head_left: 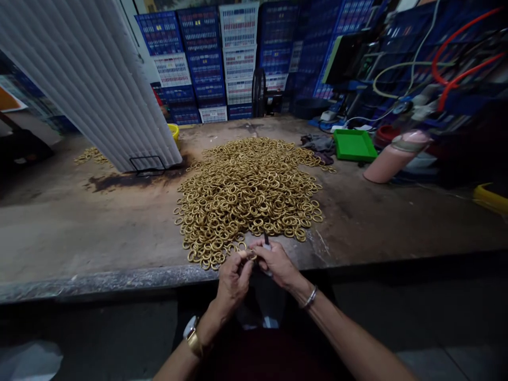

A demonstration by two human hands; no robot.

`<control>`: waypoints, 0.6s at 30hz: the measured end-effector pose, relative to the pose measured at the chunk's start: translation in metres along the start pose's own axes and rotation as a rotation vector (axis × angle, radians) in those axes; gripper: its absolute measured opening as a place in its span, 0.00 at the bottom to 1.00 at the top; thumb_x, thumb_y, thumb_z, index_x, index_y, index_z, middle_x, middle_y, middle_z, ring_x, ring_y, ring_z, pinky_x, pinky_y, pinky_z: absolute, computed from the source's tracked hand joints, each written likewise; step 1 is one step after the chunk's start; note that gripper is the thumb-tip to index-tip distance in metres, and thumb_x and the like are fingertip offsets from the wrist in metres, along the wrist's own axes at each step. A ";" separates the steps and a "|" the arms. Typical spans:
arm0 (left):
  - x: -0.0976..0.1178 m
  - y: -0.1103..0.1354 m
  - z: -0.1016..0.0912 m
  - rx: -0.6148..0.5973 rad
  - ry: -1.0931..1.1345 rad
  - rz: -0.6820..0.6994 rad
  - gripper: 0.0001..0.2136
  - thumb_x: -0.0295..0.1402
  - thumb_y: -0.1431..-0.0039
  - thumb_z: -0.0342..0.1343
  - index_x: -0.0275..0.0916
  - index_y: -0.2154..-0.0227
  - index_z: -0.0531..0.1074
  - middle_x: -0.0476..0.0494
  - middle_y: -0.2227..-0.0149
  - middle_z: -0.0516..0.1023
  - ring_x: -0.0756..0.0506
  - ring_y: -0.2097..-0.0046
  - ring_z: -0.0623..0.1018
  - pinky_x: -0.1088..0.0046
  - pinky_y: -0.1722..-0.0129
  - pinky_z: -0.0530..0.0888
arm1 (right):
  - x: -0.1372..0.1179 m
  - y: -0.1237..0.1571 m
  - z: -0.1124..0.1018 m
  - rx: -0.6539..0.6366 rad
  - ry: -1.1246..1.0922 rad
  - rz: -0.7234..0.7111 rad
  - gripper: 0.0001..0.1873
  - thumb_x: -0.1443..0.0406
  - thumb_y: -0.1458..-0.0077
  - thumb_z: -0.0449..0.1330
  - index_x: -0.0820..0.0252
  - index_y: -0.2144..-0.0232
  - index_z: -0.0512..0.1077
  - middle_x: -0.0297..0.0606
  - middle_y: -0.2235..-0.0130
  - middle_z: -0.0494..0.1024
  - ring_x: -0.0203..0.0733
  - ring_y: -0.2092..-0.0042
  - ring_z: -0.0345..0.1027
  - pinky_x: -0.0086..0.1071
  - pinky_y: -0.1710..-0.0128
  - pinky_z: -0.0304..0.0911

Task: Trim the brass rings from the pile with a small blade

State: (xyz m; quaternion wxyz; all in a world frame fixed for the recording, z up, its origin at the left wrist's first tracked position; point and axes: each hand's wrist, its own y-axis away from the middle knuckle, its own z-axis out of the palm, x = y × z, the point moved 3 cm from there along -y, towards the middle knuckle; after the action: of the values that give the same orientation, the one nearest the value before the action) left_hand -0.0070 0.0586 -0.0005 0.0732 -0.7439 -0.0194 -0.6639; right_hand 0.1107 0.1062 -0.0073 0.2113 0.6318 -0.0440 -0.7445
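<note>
A wide heap of brass-coloured rings (246,198) lies on the worktable. At the table's front edge, just below the heap, my two hands meet. My left hand (233,280) is closed, thumb and fingers pinching a ring (253,257) that is partly hidden by the fingers. My right hand (281,266) is closed around a slim tool (266,241) with a dark end pointing up and a pale body; its exact kind does not show. The right fingertips are close against the ring. A few loose rings lie right beside my left fingers.
A white corrugated panel (99,79) leans over the table at left, by a yellow container (173,132). To the right are a green tray (354,145), a dark cloth (318,144) and a pink cylinder (397,159) with hoses. Stacked blue and white crates (239,26) stand behind.
</note>
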 end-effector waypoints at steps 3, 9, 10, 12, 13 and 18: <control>0.004 0.000 0.003 -0.033 -0.001 -0.002 0.07 0.34 0.50 0.54 0.40 0.69 0.74 0.45 0.71 0.74 0.46 0.67 0.71 0.72 0.62 0.65 | 0.002 0.004 0.001 -0.009 0.002 -0.003 0.14 0.57 0.58 0.58 0.61 0.75 0.63 0.22 0.84 0.58 0.23 0.86 0.45 0.20 0.89 0.39; 0.007 0.001 0.004 -0.060 0.162 -0.248 0.10 0.39 0.50 0.54 0.37 0.73 0.69 0.52 0.80 0.67 0.54 0.80 0.62 0.79 0.78 0.60 | 0.000 0.007 0.003 -0.022 0.093 -0.062 0.16 0.54 0.57 0.58 0.61 0.78 0.61 0.23 0.84 0.58 0.24 0.85 0.46 0.21 0.88 0.41; 0.006 0.001 0.004 -0.071 0.181 -0.293 0.11 0.40 0.51 0.54 0.37 0.72 0.68 0.53 0.80 0.66 0.55 0.81 0.60 0.80 0.81 0.58 | 0.000 0.007 0.003 -0.010 0.131 -0.076 0.16 0.54 0.57 0.58 0.61 0.78 0.62 0.23 0.85 0.58 0.24 0.85 0.46 0.21 0.87 0.42; 0.004 0.002 0.004 -0.099 0.217 -0.347 0.12 0.42 0.52 0.54 0.37 0.71 0.67 0.54 0.81 0.65 0.56 0.83 0.57 0.81 0.83 0.54 | 0.001 0.005 0.002 0.014 0.208 -0.098 0.16 0.54 0.57 0.58 0.61 0.79 0.63 0.23 0.86 0.57 0.25 0.85 0.47 0.21 0.87 0.43; 0.003 0.003 0.004 -0.114 0.234 -0.357 0.13 0.43 0.52 0.54 0.37 0.72 0.66 0.54 0.81 0.65 0.57 0.83 0.57 0.81 0.84 0.53 | 0.001 0.005 0.002 0.019 0.236 -0.105 0.15 0.55 0.57 0.58 0.61 0.79 0.63 0.24 0.86 0.57 0.26 0.85 0.47 0.22 0.87 0.43; 0.002 0.007 0.004 -0.160 0.322 -0.363 0.13 0.44 0.50 0.52 0.37 0.75 0.62 0.57 0.82 0.60 0.58 0.84 0.54 0.81 0.85 0.51 | 0.004 0.004 0.004 -0.001 0.229 -0.108 0.14 0.56 0.56 0.56 0.61 0.79 0.62 0.24 0.85 0.57 0.26 0.84 0.47 0.22 0.86 0.43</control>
State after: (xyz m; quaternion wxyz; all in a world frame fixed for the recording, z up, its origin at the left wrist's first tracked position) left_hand -0.0019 0.0521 0.0000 -0.1040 -0.6162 -0.0881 -0.7757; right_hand 0.1079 0.0999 -0.0091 0.1749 0.7139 0.0149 -0.6779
